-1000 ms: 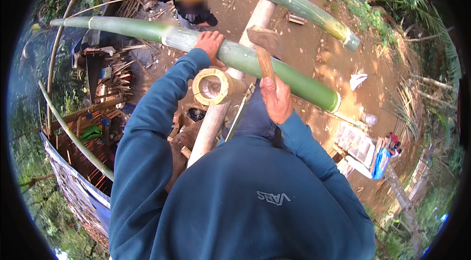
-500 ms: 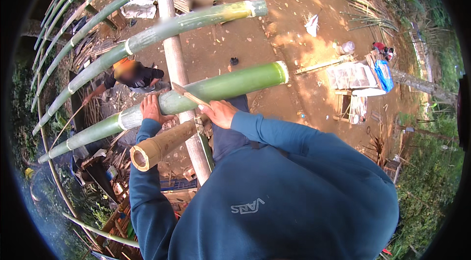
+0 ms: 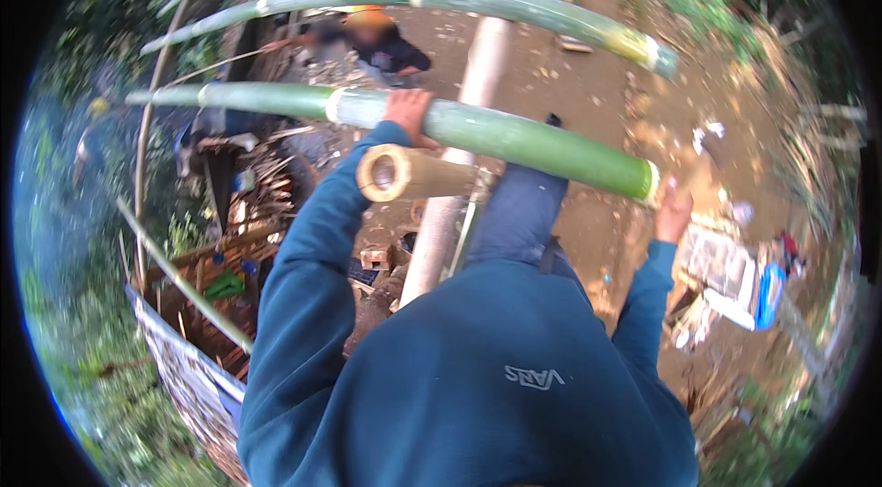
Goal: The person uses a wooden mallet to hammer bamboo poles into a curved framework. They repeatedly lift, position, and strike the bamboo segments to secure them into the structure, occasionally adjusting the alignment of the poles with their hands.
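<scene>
A thick green bamboo pole (image 3: 524,138) lies across in front of me, its pale cut end at the right. My left hand (image 3: 410,112) is wrapped over it, just right of a whitish node ring. Beyond the cut end, my right hand (image 3: 674,211) is closed on a knife (image 3: 702,176), whose blade is smeared by motion. Under the green pole runs a pale support pole (image 3: 484,64). A short tan bamboo piece (image 3: 436,178) sticks out leftward from beside this support, its hollow end next to my left forearm.
More green bamboo poles (image 3: 514,5) lie farther off, over the support. A person in orange headgear (image 3: 375,39) is beyond the left part of my pole. Scrap wood (image 3: 266,188) lies at the left; a low stand with a blue item (image 3: 770,296) is at the right.
My right hand has moved with the knife from the pole's middle to beyond its cut end at the right. My left hand still grips the pole. The whole view has turned.
</scene>
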Demonstrator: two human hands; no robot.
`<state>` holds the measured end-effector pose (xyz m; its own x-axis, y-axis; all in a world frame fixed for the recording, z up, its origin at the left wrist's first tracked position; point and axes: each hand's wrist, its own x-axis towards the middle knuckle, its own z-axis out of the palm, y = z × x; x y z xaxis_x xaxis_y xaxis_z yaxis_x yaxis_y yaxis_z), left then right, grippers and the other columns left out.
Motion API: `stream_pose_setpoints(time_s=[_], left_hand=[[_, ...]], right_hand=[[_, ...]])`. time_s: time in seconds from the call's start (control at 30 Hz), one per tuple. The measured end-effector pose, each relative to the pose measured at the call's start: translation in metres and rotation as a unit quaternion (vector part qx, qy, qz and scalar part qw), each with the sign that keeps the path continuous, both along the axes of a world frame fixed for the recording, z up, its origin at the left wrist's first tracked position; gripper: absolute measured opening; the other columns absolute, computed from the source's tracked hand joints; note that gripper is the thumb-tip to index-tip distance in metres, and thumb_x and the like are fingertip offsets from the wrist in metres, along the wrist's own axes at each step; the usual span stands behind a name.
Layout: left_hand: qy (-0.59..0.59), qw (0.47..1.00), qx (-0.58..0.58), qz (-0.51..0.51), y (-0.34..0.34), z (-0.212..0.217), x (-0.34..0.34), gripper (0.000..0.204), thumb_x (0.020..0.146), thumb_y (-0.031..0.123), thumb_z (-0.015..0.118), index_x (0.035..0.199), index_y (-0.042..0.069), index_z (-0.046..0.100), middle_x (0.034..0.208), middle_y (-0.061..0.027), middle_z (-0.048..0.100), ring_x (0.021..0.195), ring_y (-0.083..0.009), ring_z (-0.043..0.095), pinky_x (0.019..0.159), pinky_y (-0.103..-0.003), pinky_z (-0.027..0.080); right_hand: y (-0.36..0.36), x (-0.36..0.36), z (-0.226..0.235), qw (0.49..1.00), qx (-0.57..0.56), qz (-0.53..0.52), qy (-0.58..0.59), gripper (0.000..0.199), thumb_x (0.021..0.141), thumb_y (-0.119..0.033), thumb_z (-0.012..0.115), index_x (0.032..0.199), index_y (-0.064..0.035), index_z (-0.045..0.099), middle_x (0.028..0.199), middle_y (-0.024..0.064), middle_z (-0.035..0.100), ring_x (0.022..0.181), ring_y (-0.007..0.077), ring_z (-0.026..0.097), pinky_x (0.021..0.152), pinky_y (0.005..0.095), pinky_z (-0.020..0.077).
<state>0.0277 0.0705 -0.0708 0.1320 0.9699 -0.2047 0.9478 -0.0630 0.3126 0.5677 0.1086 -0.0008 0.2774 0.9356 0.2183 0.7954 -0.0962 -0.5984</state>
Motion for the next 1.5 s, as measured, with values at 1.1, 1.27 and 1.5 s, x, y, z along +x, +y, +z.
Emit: stream_pose_setpoints(time_s=[1.1, 1.27, 1.5], left_hand=[[-0.343, 0.878, -0.188, 0.276, -0.217, -0.051, 0.081, 0.078, 0.087, 0.04, 0.062, 0.145, 0.003, 0.025, 0.138, -0.0246, 0.041, 0.128, -0.0345, 0.042, 0.104, -0.04, 0.035], [-0.246, 0.86, -0.184, 0.406, -0.205, -0.061, 0.116, 0.093, 0.065, 0.04, 0.082, 0.134, 0.001, 0.035, 0.123, -0.0252, 0.054, 0.114, -0.0331, 0.054, 0.095, -0.04, 0.044], [-0.025, 0.882, -0.172, 0.438, -0.182, -0.022, 0.138, 0.098, 0.061, 0.063, 0.073, 0.136, 0.011, 0.039, 0.1, -0.0268, 0.065, 0.098, -0.0429, 0.061, 0.086, -0.049, 0.048]], right_hand=[[-0.004, -0.044, -0.018, 0.989, -0.035, 0.009, 0.146, 0.035, 0.089, -0.019, 0.06, 0.113, 0.0046, 0.052, 0.093, 0.0253, 0.062, 0.087, 0.04, 0.061, 0.076, 0.0422, 0.047], [-0.009, -0.052, -0.009, 0.986, -0.036, -0.001, 0.161, 0.035, 0.09, -0.022, 0.059, 0.112, 0.0035, 0.051, 0.092, 0.0271, 0.061, 0.088, 0.0446, 0.059, 0.075, 0.0437, 0.0467], [-0.006, -0.054, 0.0, 0.986, -0.014, 0.026, 0.166, 0.031, 0.091, -0.02, 0.059, 0.109, 0.0036, 0.05, 0.092, 0.0253, 0.061, 0.084, 0.0408, 0.06, 0.074, 0.0425, 0.046]])
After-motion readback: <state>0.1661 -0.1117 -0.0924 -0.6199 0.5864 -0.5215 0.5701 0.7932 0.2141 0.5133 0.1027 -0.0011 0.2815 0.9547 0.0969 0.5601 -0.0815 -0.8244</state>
